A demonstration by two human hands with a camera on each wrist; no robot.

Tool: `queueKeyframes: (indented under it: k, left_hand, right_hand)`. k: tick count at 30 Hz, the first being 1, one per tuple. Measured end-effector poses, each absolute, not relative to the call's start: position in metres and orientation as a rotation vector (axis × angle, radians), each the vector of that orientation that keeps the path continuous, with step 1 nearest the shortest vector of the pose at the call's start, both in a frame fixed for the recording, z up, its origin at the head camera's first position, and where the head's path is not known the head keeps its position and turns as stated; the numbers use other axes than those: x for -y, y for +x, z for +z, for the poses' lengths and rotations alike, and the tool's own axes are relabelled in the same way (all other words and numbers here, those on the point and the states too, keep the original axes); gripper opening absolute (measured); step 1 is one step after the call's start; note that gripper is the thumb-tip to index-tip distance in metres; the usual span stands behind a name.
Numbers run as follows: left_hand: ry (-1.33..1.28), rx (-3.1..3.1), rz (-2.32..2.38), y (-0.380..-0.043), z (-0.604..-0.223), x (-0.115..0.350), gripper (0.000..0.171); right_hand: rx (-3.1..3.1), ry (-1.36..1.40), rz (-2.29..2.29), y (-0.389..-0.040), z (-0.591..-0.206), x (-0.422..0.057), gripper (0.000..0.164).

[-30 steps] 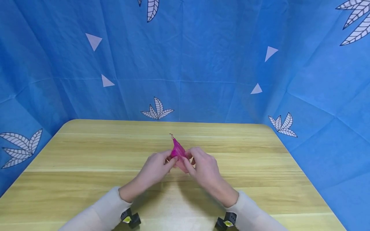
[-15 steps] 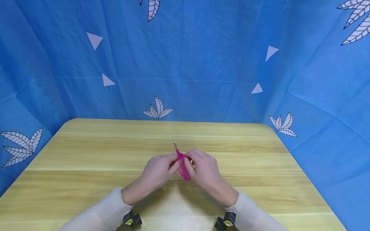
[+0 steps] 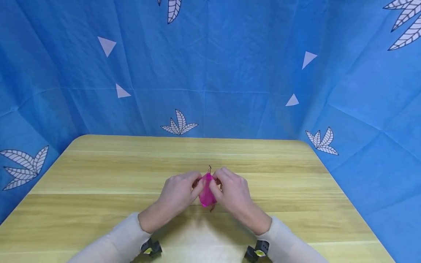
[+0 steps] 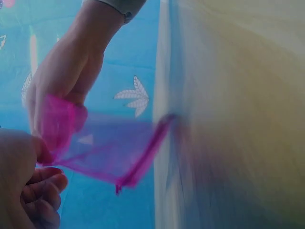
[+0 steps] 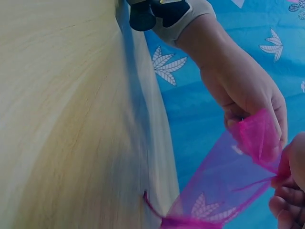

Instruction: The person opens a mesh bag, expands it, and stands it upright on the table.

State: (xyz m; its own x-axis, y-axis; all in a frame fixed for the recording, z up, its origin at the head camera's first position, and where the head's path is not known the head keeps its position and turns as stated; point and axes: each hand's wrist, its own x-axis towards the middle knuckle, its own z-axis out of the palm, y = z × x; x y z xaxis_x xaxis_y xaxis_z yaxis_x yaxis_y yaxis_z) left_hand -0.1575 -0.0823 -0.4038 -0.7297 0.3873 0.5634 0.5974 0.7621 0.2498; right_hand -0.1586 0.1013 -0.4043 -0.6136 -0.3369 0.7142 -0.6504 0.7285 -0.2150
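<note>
A sheer magenta organza drawstring pouch [image 3: 207, 195] is held above the table between both hands. The left hand [image 3: 180, 190] pinches its left side, and the right hand [image 3: 234, 190] pinches the right side. Dark cord ends [image 3: 209, 168] stick out at the far end, with another cord [image 3: 212, 207] at the near end. In the left wrist view, the pouch [image 4: 109, 150] hangs with its gathered, corded edge away from the hands. Fingers of the left hand [image 5: 252, 95] show through the thin fabric in the right wrist view; whether they are inside cannot be told.
Beneath the hands lies a light wood-grain table [image 3: 115, 164]. Blue cloth [image 3: 230, 73] printed with white leaves and triangles hangs behind it and along both sides. Black wrist-worn devices [image 3: 152, 248] sit at both cuffs.
The pouch has been turned between the fingers: its far cord end has shifted right and down, and a cord now shows at the near end. The left hand has moved slightly right.
</note>
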Motion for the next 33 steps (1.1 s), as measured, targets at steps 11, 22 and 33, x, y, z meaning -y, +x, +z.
queueKeyframes:
  k: [11, 22, 33]
  left_hand:
    - [-0.853, 2.364, -0.482, -0.1579, -0.4035, 0.0834, 0.010]
    - [-0.856, 2.256, -0.353, -0.1601, -0.4045, 0.0864, 0.022]
    - [-0.887, 2.200, -0.294, -0.1623, -0.4069, 0.0883, 0.014]
  right_hand:
    - [2.265, 0.802, 0.557, -0.1593, -0.4056, -0.1020, 0.007]
    - [2.215, 0.780, 0.495, -0.1597, -0.4046, -0.1025, 0.013]
    - [2.181, 0.851, 0.409, -0.1613, -0.4060, -0.1045, 0.013]
